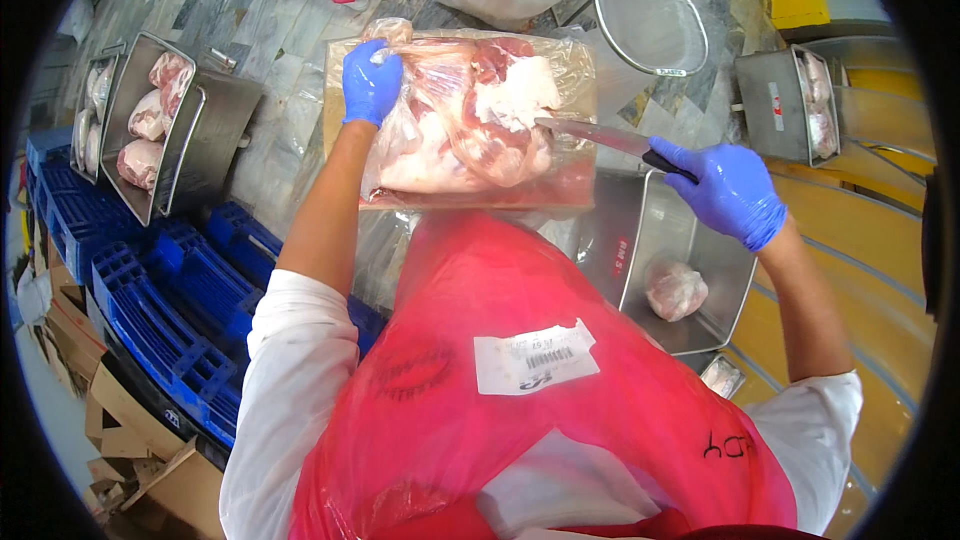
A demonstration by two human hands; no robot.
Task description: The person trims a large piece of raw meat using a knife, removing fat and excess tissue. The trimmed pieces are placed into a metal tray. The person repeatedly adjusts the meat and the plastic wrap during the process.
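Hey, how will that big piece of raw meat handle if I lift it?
The large pink-and-white slab of raw meat will probably sag, since its folds look soft and uneven. It may be slippery, as its surface glistens. It's likely fairly heavy: a thick mass spanning most of the tan rectangular work surface.

Looking steeply down on the meat from the wearer's head

From over here I'd put the head camera, the left of a side-by-side pair, above the wearer's side of the meat [440,155], tipped steeply down. It is close: the meat lies within arm's reach, above the middle of the view, and the wearer's red apron [450,310] spreads large on its near side. The fisheye takes in plenty around the meat: tiled floor [285,50] beyond it, blue pallets [180,310] to its left, a steel bin [765,105] off to its right. Straight edges bow outward, and darkness rounds the corners.
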